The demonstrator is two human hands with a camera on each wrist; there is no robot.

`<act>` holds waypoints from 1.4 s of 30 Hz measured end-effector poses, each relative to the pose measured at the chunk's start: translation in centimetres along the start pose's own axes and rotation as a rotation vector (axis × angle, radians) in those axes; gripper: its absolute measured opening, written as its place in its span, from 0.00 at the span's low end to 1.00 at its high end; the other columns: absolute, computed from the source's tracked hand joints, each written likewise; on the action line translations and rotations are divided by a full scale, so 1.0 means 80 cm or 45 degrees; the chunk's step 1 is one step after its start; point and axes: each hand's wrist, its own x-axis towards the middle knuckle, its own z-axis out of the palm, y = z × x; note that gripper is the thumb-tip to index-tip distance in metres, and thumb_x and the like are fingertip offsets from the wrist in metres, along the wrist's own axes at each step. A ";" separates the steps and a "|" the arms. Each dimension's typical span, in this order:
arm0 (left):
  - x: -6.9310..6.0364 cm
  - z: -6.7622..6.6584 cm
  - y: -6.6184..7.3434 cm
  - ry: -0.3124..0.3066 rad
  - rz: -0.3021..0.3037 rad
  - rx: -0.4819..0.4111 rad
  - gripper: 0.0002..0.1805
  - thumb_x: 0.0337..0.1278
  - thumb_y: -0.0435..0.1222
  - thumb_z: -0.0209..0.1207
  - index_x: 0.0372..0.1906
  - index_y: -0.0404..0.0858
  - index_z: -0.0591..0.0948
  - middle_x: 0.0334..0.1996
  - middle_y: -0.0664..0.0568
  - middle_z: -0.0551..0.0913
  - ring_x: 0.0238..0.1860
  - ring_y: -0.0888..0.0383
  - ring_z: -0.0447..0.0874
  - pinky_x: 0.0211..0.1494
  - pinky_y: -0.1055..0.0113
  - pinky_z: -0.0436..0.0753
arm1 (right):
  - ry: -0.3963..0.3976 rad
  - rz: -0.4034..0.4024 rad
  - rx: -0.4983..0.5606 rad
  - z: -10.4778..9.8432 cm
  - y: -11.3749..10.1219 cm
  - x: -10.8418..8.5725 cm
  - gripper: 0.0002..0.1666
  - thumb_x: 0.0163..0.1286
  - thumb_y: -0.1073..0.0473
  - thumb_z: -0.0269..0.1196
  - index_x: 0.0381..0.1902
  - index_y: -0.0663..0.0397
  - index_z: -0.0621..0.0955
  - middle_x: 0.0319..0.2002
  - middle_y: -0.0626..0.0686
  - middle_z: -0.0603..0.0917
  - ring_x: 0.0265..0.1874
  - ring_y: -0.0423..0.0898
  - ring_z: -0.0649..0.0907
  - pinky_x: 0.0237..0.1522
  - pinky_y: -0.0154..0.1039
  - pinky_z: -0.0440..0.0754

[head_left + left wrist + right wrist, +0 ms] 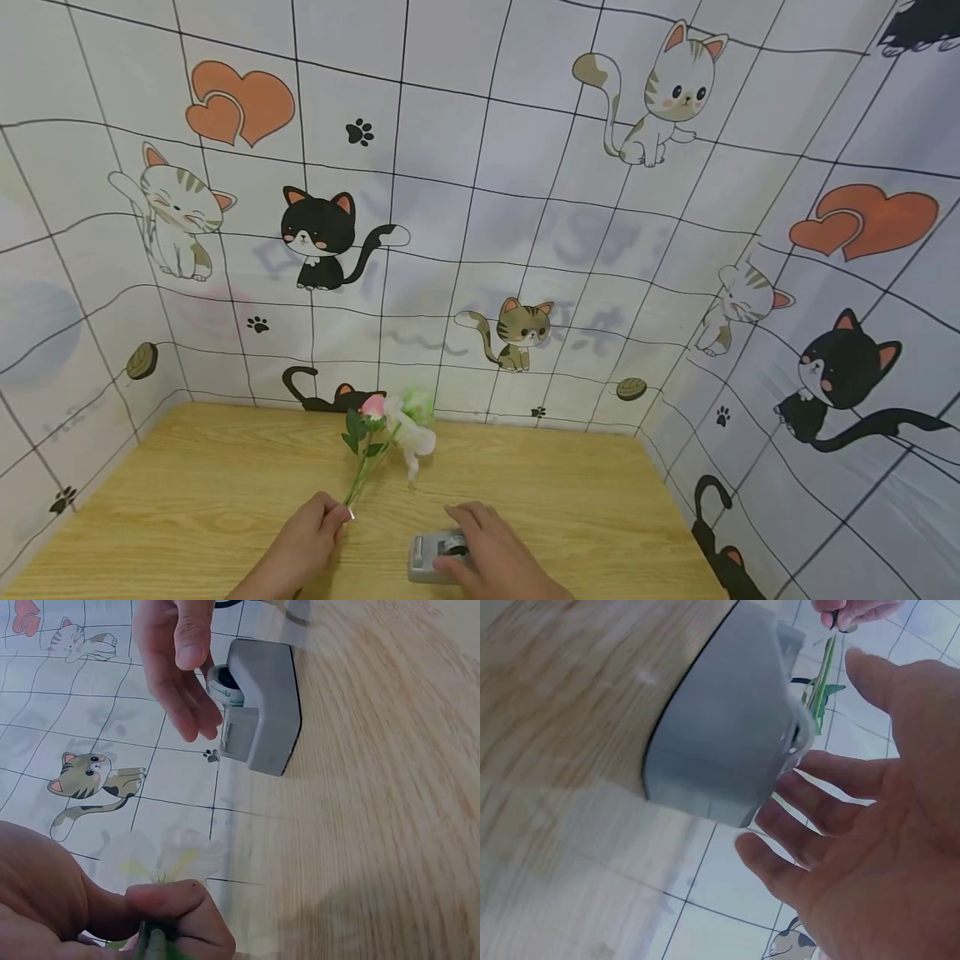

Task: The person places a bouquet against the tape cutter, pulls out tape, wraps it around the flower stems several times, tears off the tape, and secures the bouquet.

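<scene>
In the head view my left hand (pixel 303 537) pinches the green stems (pixel 362 479) of several flowers between thumb and fingers. Their heads, a pink bud (pixel 372 407), a white bloom (pixel 414 440) and a pale green one (pixel 417 406), point away toward the wall. A small shiny bit shows at the pinched stems. To the right a grey tape dispenser (pixel 426 557) stands on the table, its tape roll (pixel 226 686) visible in the left wrist view. Over its right side hovers my right hand (pixel 495 554), fingers spread and loosely bent in the right wrist view, holding nothing; contact is unclear.
The wood-grain table (pixel 570 492) reaches back to a white sheet wall (pixel 442 250) printed with grid lines, cats and hearts. A similar sheet (pixel 862 333) closes off the right side, close to the table edge.
</scene>
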 end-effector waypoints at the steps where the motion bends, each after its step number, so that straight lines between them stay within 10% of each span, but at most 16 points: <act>1: -0.001 0.001 0.004 0.004 -0.017 -0.025 0.10 0.95 0.29 0.49 0.50 0.29 0.79 0.36 0.47 0.80 0.30 0.57 0.71 0.30 0.71 0.72 | 0.022 -0.025 -0.008 -0.002 -0.003 -0.001 0.46 0.86 0.27 0.66 0.86 0.47 0.77 0.78 0.52 0.82 0.72 0.50 0.84 0.69 0.53 0.91; 11: -0.007 -0.005 0.015 -0.058 0.016 -0.174 0.09 0.96 0.28 0.48 0.52 0.28 0.76 0.37 0.48 0.78 0.30 0.57 0.73 0.32 0.68 0.76 | 0.202 -0.374 0.118 0.005 -0.033 0.000 0.24 0.92 0.44 0.65 0.71 0.52 0.87 0.65 0.49 0.88 0.64 0.43 0.87 0.62 0.40 0.92; 16: -0.011 -0.014 0.022 -0.097 0.065 -0.118 0.09 0.96 0.30 0.51 0.53 0.29 0.78 0.39 0.48 0.81 0.34 0.56 0.75 0.34 0.68 0.76 | 0.131 -0.564 0.336 0.020 -0.054 0.008 0.16 0.94 0.54 0.63 0.63 0.58 0.91 0.53 0.51 0.94 0.51 0.30 0.89 0.54 0.26 0.90; 23: -0.015 -0.015 0.033 -0.072 0.062 -0.073 0.10 0.95 0.35 0.55 0.53 0.32 0.82 0.47 0.46 0.86 0.44 0.53 0.77 0.42 0.66 0.78 | -0.139 -0.369 0.727 0.033 -0.097 0.020 0.20 0.92 0.58 0.64 0.69 0.67 0.87 0.53 0.56 0.96 0.47 0.24 0.89 0.50 0.22 0.88; 32: -0.015 -0.020 0.030 -0.175 0.185 -0.088 0.13 0.95 0.36 0.57 0.55 0.29 0.84 0.49 0.44 0.90 0.40 0.58 0.78 0.42 0.68 0.83 | -0.225 -0.212 0.845 0.053 -0.123 0.041 0.25 0.95 0.55 0.59 0.76 0.68 0.83 0.52 0.60 0.98 0.46 0.31 0.94 0.50 0.25 0.88; 42: -0.016 -0.018 0.030 -0.209 0.221 -0.058 0.13 0.93 0.36 0.60 0.56 0.29 0.88 0.46 0.47 0.92 0.41 0.59 0.81 0.44 0.70 0.80 | -0.292 -0.210 1.264 0.073 -0.132 0.045 0.37 0.97 0.39 0.54 0.65 0.73 0.85 0.58 0.74 0.93 0.50 0.37 0.96 0.52 0.25 0.91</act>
